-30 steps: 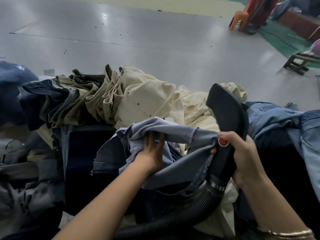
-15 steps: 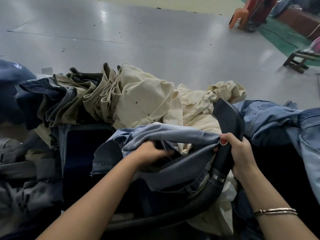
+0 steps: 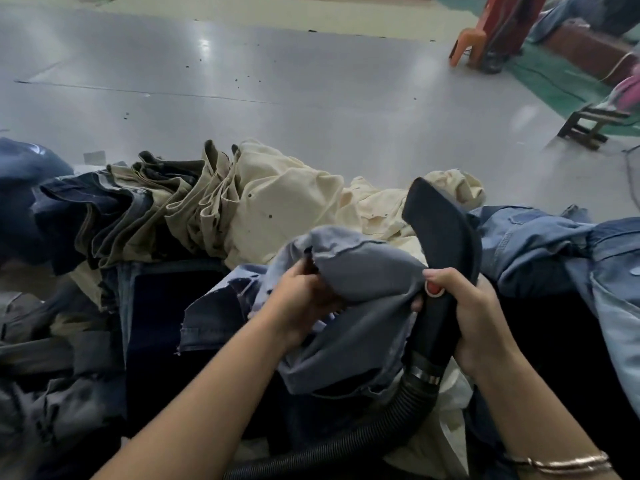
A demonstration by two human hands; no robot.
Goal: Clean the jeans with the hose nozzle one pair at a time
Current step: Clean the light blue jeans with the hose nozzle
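Observation:
A pair of grey-blue jeans [image 3: 367, 306] lies bunched in front of me. My left hand [image 3: 301, 299] grips a fold of them near their opening. My right hand [image 3: 474, 320] holds the black hose nozzle [image 3: 446, 237] by its handle, thumb beside a red button [image 3: 433, 288], and pinches the jeans' edge against it. The nozzle's wide flat head points up and away, just right of the jeans. A ribbed black hose [image 3: 346, 441] runs from the handle down under the jeans toward me.
A heap of cream and khaki trousers [image 3: 277, 209] lies behind the jeans, dark blue jeans [image 3: 79, 209] at the left, light blue jeans [image 3: 561, 251] at the right. Beyond is grey floor [image 3: 277, 88]. An orange stool [image 3: 467, 43] and a low wooden stool [image 3: 588, 126] stand far right.
The nozzle head dipped lower half a second ago and now stands raised again. My left hand has shifted its grip on the grey-blue jeans, bunching them higher.

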